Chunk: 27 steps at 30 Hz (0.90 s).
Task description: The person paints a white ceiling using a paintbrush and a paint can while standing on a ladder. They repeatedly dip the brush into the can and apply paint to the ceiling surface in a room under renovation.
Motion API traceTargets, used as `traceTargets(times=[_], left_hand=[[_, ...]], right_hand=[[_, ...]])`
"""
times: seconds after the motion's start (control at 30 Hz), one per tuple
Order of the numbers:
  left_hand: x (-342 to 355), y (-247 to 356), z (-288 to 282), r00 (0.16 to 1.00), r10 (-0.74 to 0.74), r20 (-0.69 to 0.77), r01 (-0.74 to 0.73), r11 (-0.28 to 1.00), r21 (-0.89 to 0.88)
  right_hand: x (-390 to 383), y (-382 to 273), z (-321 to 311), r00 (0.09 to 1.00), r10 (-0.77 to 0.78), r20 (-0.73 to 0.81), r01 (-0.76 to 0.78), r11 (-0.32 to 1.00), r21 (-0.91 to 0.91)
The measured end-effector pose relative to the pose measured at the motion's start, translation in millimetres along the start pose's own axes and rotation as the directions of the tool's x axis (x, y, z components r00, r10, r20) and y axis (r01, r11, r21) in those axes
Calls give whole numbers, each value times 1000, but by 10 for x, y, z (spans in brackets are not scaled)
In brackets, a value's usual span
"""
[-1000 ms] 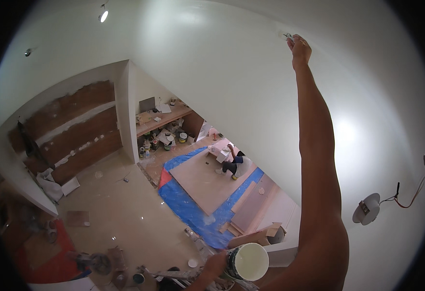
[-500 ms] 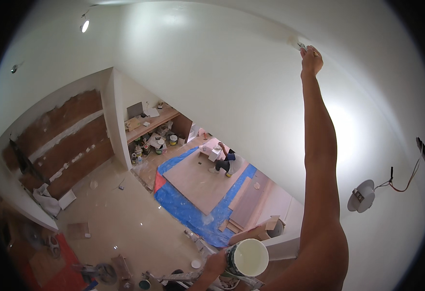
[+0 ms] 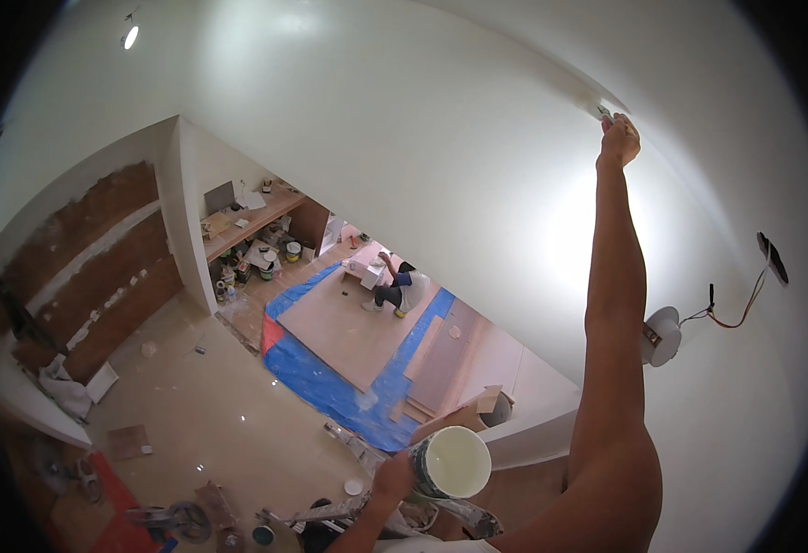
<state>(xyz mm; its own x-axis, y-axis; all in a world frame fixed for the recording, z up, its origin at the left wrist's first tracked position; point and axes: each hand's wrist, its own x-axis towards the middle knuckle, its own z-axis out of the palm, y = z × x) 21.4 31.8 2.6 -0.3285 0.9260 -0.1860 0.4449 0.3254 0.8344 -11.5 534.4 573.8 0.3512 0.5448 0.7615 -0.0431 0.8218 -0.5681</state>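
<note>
High on the white wall (image 3: 404, 138), close to where it meets the ceiling, my right hand (image 3: 620, 140) is closed around a small paintbrush (image 3: 604, 112). The brush tip touches the wall or is very near it, and the fingers hide most of its handle. Low in view, my left hand (image 3: 393, 476) grips the side of a paint bucket (image 3: 459, 463). Pale, whitish paint shows inside the bucket, and its outside is dark with smears. Part of a ladder (image 3: 349, 509) shows below the bucket and my left forearm.
Beside my right forearm, a round ceiling light fitting (image 3: 664, 337) dangles on wires near a hole (image 3: 772, 258). Far below, a person (image 3: 402, 288) crouches on a board over a blue tarp (image 3: 307, 369). Shelves with cans (image 3: 266, 263) stand beyond; tools (image 3: 183, 521) lie lower left.
The view has shifted, moving the room leftward in the picture. My right hand and brush now appear farther right and lower, along the wall's top edge. Both hands keep their holds.
</note>
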Motion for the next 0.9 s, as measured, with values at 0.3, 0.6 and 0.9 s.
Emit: traceTargets(times=[0.3, 0.6, 0.9], left_hand=[[33, 36, 25, 999, 19, -39, -22, 997, -73], [-15, -22, 25, 999, 19, 33, -18, 999, -33], [3, -21, 32, 998, -14, 58, 15, 1000, -28]], right_hand=[[-453, -101, -545, 969, 17, -245, 29, 983, 184], [-1166, 155, 214, 974, 151, 170, -213, 869, 446], [-1292, 112, 1834, 937, 111, 330, -216, 929, 300]])
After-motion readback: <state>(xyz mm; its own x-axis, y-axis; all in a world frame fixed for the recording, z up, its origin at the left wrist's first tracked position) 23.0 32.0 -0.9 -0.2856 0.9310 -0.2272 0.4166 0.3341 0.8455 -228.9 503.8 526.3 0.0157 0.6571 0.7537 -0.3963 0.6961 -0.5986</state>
